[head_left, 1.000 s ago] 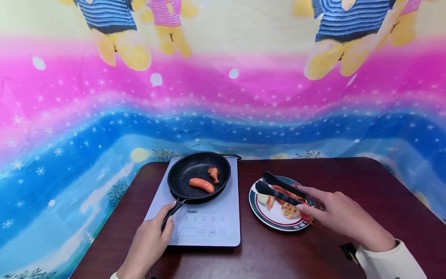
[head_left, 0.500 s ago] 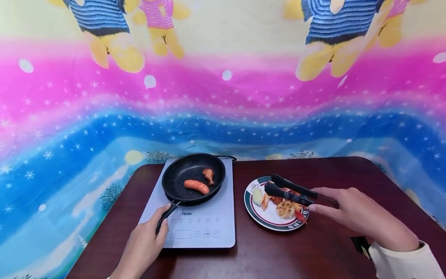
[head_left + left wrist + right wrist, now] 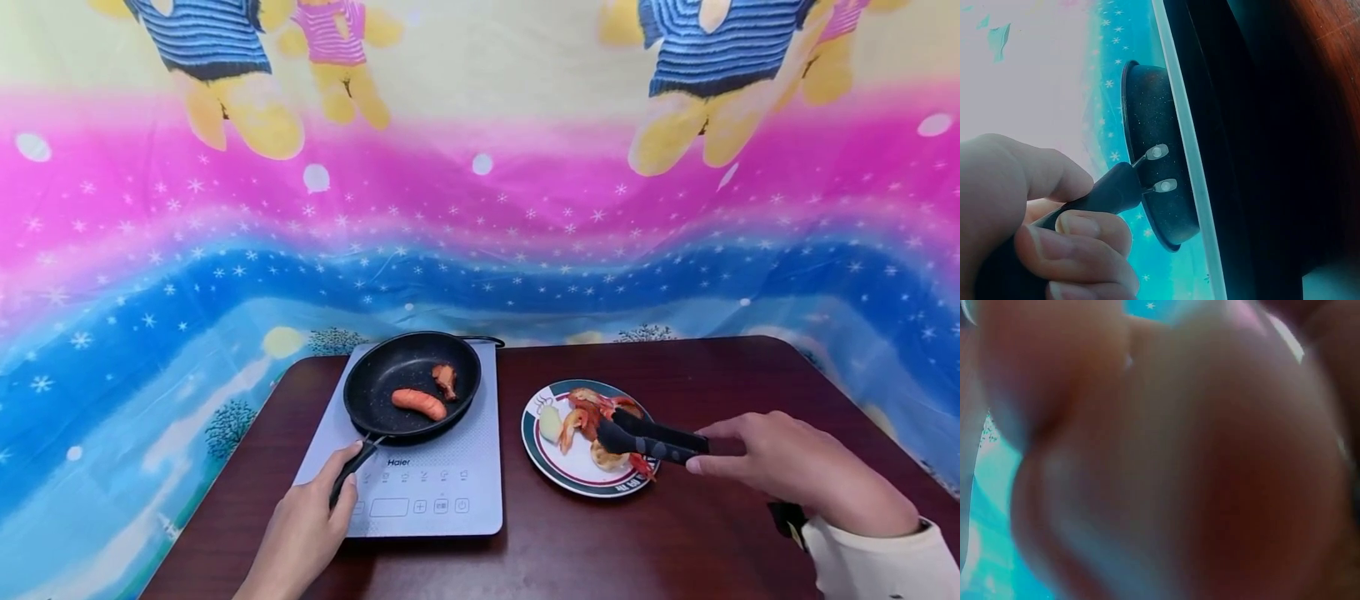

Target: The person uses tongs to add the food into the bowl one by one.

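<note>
In the head view my left hand (image 3: 303,521) grips the handle (image 3: 352,471) of a black frying pan (image 3: 393,367) on an induction cooker (image 3: 480,492). A sausage (image 3: 418,404) and a small browned piece of meat (image 3: 444,379) lie in the pan. The left wrist view shows fingers curled round that handle. My right hand (image 3: 795,462) holds black tongs (image 3: 660,440), their tips over a lotus root slice (image 3: 602,458) on a plate (image 3: 531,442). Whether the tips pinch it is hidden. Shrimp (image 3: 573,425) and a pale slice (image 3: 550,423) lie beside it. Blurred skin fills most of the right wrist view.
The dark wooden table (image 3: 570,542) carries the cooker at left and the plate at right. A black cord (image 3: 491,340) runs behind the cooker. A cloth backdrop (image 3: 480,250) with printed bears and snowflakes hangs behind the table.
The tongs first drew right across the plate, then their tips dropped to the lotus root slice, with their arms closer together. The view shifted slightly; my left hand keeps its grip on the pan handle.
</note>
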Demonstrator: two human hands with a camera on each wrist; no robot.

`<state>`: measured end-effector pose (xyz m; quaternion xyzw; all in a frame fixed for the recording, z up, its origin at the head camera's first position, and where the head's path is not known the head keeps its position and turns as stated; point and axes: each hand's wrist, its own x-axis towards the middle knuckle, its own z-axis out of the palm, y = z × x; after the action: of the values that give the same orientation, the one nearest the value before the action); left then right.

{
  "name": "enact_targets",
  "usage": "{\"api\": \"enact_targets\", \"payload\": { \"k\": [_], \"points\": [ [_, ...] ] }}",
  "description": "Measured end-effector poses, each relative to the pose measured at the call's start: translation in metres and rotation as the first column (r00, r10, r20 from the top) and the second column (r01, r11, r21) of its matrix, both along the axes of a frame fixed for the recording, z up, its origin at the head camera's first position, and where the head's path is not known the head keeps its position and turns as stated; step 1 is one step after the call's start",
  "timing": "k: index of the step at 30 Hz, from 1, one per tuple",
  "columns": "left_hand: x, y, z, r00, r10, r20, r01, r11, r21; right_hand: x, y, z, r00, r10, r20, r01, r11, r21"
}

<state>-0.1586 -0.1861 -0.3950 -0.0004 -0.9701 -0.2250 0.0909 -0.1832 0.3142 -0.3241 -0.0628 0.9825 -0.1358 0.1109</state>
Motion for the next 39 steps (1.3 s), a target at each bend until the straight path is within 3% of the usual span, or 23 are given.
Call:
{"api": "enact_targets", "payload": {
  "k": [7, 16, 39],
  "points": [
    [-0.001, 0.000, 0.000, 1.000, 0.001, 0.003, -0.001, 1.000, 0.001, -0.005, 0.002, -0.001, 0.999, 0.010, 0.040, -0.012, 0.998, 0.061],
    [-0.002, 0.001, 0.000, 1.000, 0.004, 0.014, -0.004, 1.000, 0.003, -0.005, -0.011, -0.009, 0.996, 0.026, 0.081, -0.028, 0.999, 0.024],
    [0.000, 0.000, 0.000, 1.000, 0.001, 0.001, -0.001, 1.000, 0.002, -0.009, -0.047, -0.024, 0.996, 0.083, 0.043, -0.086, 0.994, 0.072]
  ]
}}
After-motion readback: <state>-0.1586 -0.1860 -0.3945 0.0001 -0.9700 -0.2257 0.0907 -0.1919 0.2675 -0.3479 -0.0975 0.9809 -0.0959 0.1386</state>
